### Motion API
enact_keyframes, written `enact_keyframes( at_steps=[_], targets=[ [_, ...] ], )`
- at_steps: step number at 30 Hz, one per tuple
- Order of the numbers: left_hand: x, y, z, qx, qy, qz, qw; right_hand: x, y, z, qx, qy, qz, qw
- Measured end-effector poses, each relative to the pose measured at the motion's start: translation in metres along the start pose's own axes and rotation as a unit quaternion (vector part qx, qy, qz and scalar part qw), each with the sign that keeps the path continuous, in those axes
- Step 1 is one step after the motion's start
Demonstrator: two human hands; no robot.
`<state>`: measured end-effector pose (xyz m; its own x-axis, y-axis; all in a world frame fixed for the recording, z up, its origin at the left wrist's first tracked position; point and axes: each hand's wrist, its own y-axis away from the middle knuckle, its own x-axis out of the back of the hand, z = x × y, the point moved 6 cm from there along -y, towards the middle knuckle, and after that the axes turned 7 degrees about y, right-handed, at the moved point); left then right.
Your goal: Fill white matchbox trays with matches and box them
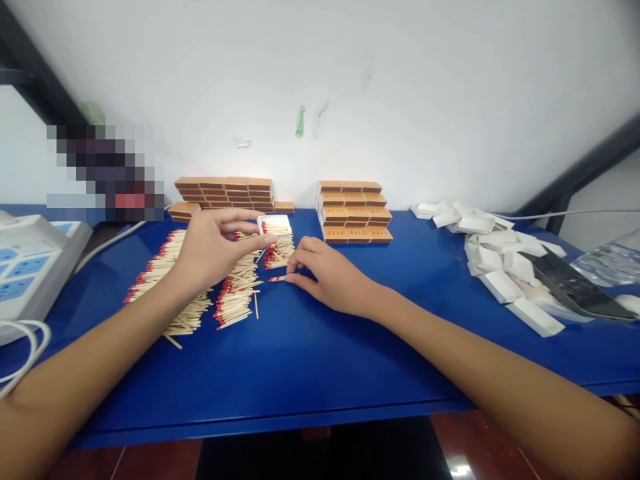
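Observation:
My left hand grips a white matchbox tray between thumb and fingers, tilted so that the red-headed matches inside show. Low over the blue table, my right hand pinches a few matches by their pale ends, red heads pointing left. Just behind them lies a small heap of loose matches. Longer rows of matches spread under and beside my left hand, partly hidden by it and the forearm.
Stacked brown matchboxes and a stepped matchbox stack stand against the wall. White empty trays pile up at right beside a dark phone and clear plastic. A power strip with white cables sits at left.

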<state>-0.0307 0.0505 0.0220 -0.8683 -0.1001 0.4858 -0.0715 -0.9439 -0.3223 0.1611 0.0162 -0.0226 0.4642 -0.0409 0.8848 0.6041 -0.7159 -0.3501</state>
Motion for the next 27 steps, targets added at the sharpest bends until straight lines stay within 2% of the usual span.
enact_keyframes(
  at_steps=[6, 11, 17, 27],
  targets=[
    [-0.001, 0.001, 0.001, -0.006, -0.003, -0.007, 1.0, 0.01, 0.011, 0.011, -0.026, -0.005, -0.031, 0.999],
    [-0.003, 0.002, 0.003, -0.022, -0.009, -0.016, 1.0, 0.021, 0.017, 0.021, -0.045, 0.008, -0.032, 0.998],
    [-0.005, 0.002, 0.001, -0.036, -0.002, -0.025, 0.999, 0.02, 0.019, 0.02, -0.055, 0.001, -0.051, 0.997],
    [-0.006, 0.005, 0.007, -0.002, -0.015, -0.03, 0.999, 0.026, 0.019, 0.026, -0.081, -0.002, -0.063, 0.995]
  ],
)
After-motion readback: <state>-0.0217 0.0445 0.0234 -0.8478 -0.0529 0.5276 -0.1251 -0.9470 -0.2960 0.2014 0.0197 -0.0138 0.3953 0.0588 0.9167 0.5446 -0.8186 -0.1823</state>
